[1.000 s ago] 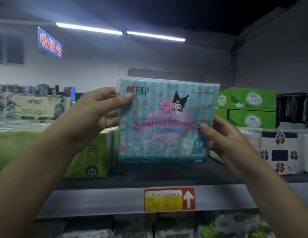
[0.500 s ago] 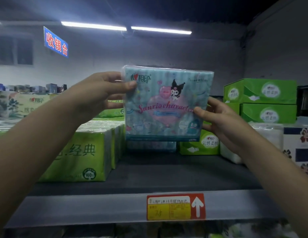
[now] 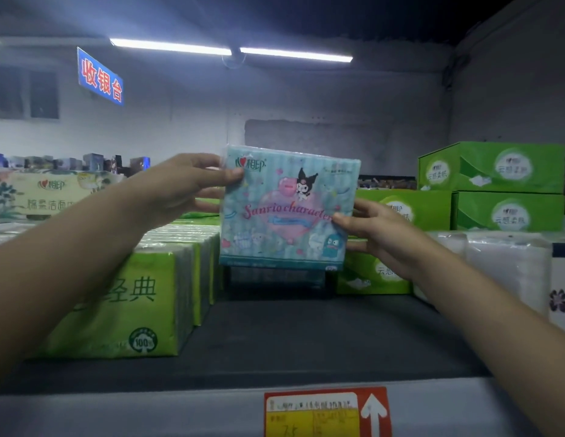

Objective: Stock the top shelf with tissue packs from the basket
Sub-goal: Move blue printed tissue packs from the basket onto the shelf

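Note:
A light blue tissue pack (image 3: pixel 287 209) with cartoon characters and pink lettering is held upright above the dark top shelf (image 3: pixel 306 342), deep over its middle gap. My left hand (image 3: pixel 180 190) grips its upper left edge, thumb on the front. My right hand (image 3: pixel 379 234) grips its right edge lower down, thumb on the front. Beneath the pack, another similar pack (image 3: pixel 275 277) stands at the back of the shelf, mostly hidden. The basket is out of view.
Green tissue packs (image 3: pixel 126 304) line the shelf on the left. Green boxes (image 3: pixel 508 187) stack at the back right, with white wrapped packs (image 3: pixel 502 263) in front of them. A red and yellow price tag (image 3: pixel 327 411) sits on the grey shelf lip.
Both hands have carried the blue pack farther back over the shelf and slightly higher; it looks smaller and now sits above the pack at the back.

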Action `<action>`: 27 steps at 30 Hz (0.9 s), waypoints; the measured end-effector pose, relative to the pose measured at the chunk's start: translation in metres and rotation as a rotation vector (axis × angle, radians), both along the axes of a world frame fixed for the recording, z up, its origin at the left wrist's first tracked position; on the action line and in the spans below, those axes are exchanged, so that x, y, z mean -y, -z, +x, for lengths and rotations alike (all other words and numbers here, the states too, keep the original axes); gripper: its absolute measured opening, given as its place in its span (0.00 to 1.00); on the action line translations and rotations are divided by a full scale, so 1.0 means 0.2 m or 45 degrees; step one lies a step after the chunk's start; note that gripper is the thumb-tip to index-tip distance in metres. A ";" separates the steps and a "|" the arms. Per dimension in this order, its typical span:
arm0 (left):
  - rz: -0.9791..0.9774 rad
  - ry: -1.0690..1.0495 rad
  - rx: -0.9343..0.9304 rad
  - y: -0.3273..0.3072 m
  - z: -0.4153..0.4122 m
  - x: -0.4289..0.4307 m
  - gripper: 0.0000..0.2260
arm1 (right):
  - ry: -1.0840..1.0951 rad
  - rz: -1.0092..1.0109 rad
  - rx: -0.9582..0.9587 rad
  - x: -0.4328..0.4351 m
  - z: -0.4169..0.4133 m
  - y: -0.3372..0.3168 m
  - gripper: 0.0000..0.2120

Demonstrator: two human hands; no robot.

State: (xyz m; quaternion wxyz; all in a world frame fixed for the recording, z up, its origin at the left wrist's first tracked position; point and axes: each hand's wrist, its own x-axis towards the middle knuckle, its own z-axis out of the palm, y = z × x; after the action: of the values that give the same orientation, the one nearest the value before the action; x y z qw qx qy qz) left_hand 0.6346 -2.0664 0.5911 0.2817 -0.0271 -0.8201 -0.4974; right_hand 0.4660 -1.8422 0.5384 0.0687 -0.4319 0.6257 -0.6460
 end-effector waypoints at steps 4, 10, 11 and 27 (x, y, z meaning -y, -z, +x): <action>-0.014 0.006 0.041 0.01 -0.01 0.00 0.37 | 0.055 -0.005 -0.007 0.02 -0.03 0.02 0.19; 0.007 -0.074 0.172 0.04 -0.03 -0.01 0.19 | 0.126 0.087 -0.151 0.05 -0.04 0.08 0.11; 0.000 -0.089 0.189 0.05 -0.04 -0.01 0.18 | 0.138 0.107 -0.180 0.06 -0.04 0.09 0.10; -0.203 -0.439 0.398 0.09 -0.08 0.03 0.09 | 0.428 0.276 -0.517 0.09 -0.02 0.13 0.17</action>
State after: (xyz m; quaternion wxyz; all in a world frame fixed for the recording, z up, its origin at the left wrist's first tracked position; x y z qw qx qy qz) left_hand 0.6192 -2.0731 0.5726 0.2290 0.1684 -0.8828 -0.3740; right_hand 0.4611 -1.8596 0.5125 -0.1204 -0.4329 0.7548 -0.4780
